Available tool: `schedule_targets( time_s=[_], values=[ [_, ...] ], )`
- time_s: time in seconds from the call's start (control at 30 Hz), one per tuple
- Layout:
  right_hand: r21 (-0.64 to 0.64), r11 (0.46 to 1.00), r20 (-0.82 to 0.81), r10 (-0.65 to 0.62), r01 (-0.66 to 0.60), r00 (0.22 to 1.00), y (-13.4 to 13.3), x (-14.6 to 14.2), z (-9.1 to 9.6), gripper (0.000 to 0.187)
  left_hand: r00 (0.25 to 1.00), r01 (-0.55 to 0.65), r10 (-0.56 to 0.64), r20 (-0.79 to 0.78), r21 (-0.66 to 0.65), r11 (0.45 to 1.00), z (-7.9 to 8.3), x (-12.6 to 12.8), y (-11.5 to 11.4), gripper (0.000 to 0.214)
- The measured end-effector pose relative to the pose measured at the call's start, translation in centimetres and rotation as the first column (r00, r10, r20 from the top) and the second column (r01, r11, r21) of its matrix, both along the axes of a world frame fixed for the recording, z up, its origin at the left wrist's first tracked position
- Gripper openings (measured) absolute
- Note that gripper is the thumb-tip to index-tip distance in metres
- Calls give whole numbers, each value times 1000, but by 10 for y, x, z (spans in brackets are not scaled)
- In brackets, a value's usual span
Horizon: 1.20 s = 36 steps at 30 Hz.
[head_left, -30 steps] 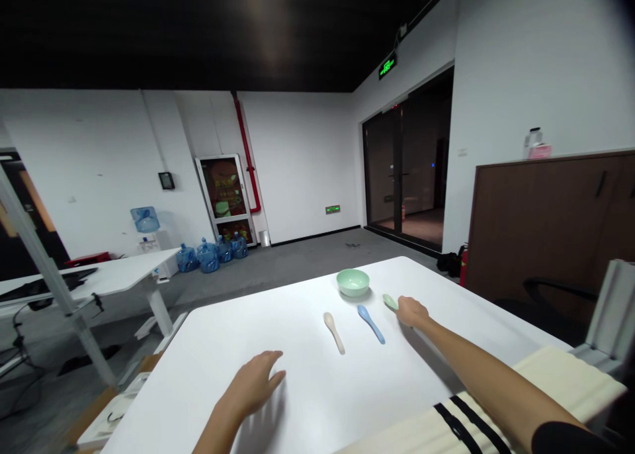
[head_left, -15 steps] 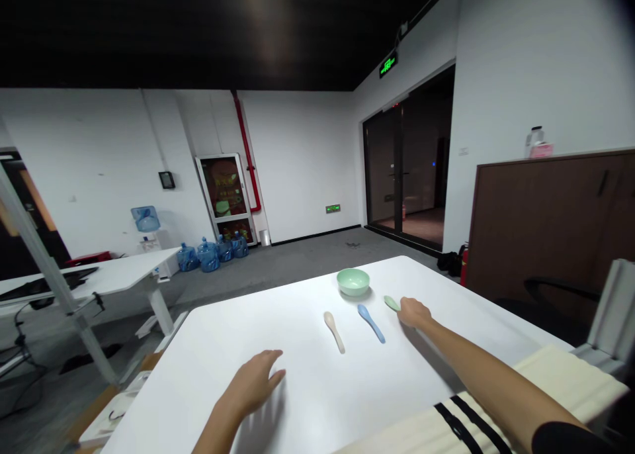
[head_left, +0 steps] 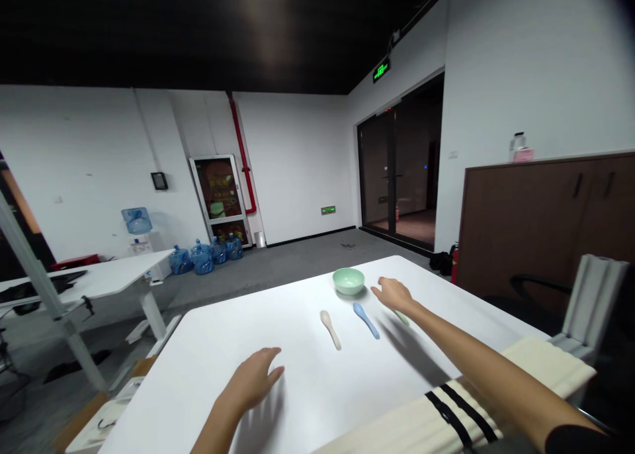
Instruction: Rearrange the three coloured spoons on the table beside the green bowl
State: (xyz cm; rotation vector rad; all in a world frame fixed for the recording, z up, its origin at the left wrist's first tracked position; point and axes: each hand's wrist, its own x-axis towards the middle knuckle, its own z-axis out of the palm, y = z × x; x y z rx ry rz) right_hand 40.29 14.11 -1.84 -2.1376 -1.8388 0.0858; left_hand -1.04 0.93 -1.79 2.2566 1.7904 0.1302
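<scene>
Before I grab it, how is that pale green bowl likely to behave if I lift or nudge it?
The pale green round bowl looks like light plastic or ceramic; I can't tell which, so its weight is uncertain. Its curved wall narrows toward the white table, so a push near the rim might tip it. The smooth, glossy surface could feel slightly slippery.

My eyes fall first on the matte white tabletop (head_left: 198,374), which carries a pale mint-green round plastic bowl (head_left: 348,281), a cream plastic spoon (head_left: 330,329), a sky-blue plastic spoon (head_left: 366,320) and a pale green plastic spoon (head_left: 401,317). At the lower right are my black sleeve (head_left: 570,440) and a cream cloth (head_left: 540,374) with two black stripes. At the far left, translucent blue water jugs (head_left: 202,259) stand below a red pipe (head_left: 241,153) on the white wall (head_left: 297,163). A green exit sign (head_left: 381,70) glows at top centre beneath the black ceiling (head_left: 149,30), and a dark brown cabinet (head_left: 520,222) fills the right.
</scene>
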Motion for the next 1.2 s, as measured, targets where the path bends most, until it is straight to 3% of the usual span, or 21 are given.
schedule_targets(
  time_s=[0.13, 0.27, 0.5, 1.2],
  values=[
    [46, 987, -35, 158, -156, 987, -19, -9, 7, 53, 1000, 10, -10, -9, 0, 1000, 4, 3, -3, 59],
    [48, 973, -31, 227, -225, 974, -37, -15, -10, 57, 999, 18, -18, -32, 2, 1000, 7, 4, -4, 58],
    [-23, 970, 9, 242, -242, 970, -43, -14, -39, 61, 999, 32, -31, -29, 13, 999, 4, 5, -3, 57],
    [-4, 968, 10, 249, -249, 968, -38, -11, -43, 61, 999, 35, -35, -9, 7, 999, 0, 2, 1, 58]
  ],
)
